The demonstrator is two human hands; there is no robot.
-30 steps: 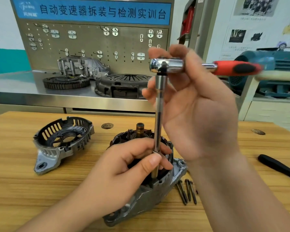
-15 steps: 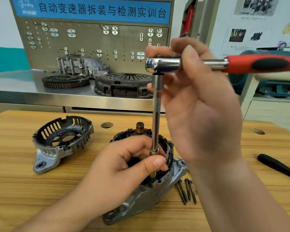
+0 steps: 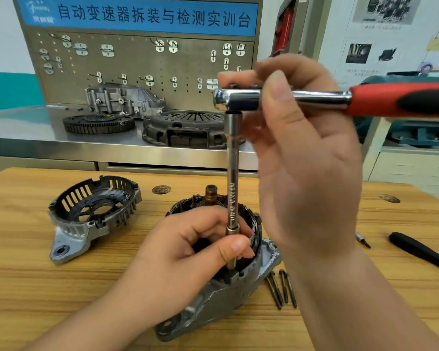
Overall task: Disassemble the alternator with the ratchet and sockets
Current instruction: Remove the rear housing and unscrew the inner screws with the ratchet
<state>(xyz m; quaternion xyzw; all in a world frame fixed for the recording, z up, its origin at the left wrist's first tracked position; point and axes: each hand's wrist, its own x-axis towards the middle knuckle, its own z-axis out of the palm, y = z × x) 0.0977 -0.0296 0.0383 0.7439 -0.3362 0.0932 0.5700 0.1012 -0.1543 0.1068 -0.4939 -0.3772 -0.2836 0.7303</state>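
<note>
The right hand (image 3: 307,178) curls its fingers round the ratchet (image 3: 238,98) head. The left hand (image 3: 188,262) pinches the upright bar (image 3: 232,173) low down, just above the alternator (image 3: 238,290) — standing on the wooden table (image 3: 23,287).

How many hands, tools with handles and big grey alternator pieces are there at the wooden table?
Hands: 2, the left hand pinching the extension bar, the right hand holding the ratchet
Tools with handles: 2, that ratchet and a black-handled tool
Big alternator pieces: 2, the alternator body and the removed end cover
Total: 6
</note>
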